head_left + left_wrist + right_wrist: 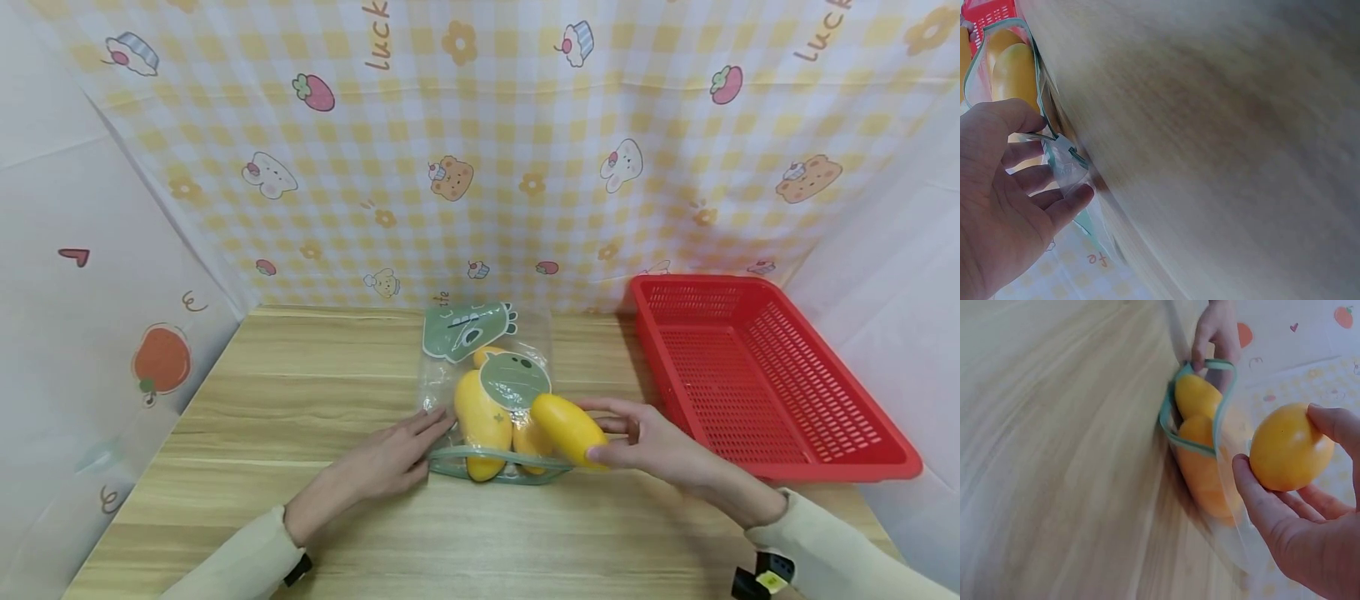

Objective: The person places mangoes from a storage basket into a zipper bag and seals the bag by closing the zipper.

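In the head view, a clear zip bag with green cartoon prints lies on the table, its green-rimmed mouth toward me. Several yellow mangoes lie inside it. My left hand rests at the bag's left edge; in the left wrist view its thumb and fingers lie on either side of the rim. Over the right side of the bag's mouth, my right hand holds another yellow mango between thumb and fingers. The right wrist view shows this mango outside the bag, whose mouth gapes around the others.
A red plastic basket with perforated sides stands at the right of the wooden table. A yellow checked cloth hangs behind the table, and white printed sheets stand at both sides.
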Demonstrator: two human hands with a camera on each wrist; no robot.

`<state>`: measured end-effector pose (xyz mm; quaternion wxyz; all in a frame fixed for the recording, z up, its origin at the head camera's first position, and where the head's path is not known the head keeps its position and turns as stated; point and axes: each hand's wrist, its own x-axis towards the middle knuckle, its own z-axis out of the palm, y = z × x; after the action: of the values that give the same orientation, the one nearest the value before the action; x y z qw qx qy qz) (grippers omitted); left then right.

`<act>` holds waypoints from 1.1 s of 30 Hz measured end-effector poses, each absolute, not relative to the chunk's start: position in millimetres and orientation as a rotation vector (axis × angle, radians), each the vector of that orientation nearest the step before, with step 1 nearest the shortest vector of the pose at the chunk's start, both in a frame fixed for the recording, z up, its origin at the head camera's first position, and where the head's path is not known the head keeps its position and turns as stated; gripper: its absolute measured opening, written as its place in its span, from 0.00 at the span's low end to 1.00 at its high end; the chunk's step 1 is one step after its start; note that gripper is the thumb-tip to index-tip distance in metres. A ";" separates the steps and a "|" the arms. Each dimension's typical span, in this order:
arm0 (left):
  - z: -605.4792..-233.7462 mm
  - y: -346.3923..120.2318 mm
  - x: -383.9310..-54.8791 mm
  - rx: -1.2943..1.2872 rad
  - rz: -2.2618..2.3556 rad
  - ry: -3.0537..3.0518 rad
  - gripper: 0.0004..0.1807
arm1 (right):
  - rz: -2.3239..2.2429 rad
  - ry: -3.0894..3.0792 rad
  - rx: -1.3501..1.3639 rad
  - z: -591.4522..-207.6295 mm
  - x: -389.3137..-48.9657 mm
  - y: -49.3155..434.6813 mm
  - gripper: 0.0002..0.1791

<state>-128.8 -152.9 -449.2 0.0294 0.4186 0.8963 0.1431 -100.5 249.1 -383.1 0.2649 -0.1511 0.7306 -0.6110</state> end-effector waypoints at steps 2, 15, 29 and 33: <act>-449.2 -153.2 -128.6 1.290 0.434 2.765 0.37 | -1.668 1.944 -0.410 -384.5 -98.7 246.5 0.35; -449.9 -154.4 -128.4 1.274 0.422 2.768 0.37 | -1.711 1.812 -0.439 -395.9 -83.6 233.0 0.35; -448.0 -153.2 -128.6 1.235 0.411 2.758 0.38 | -1.668 1.691 -0.436 -410.7 -63.1 205.0 0.32; -446.9 -153.0 -128.0 1.227 0.422 2.757 0.38 | -1.592 1.741 -0.449 -418.9 -61.3 197.3 0.30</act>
<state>-128.0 -153.0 -446.9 0.0472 0.4023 0.9037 0.1384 -61.3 197.3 -418.9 0.3618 -0.1741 0.6759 -0.6180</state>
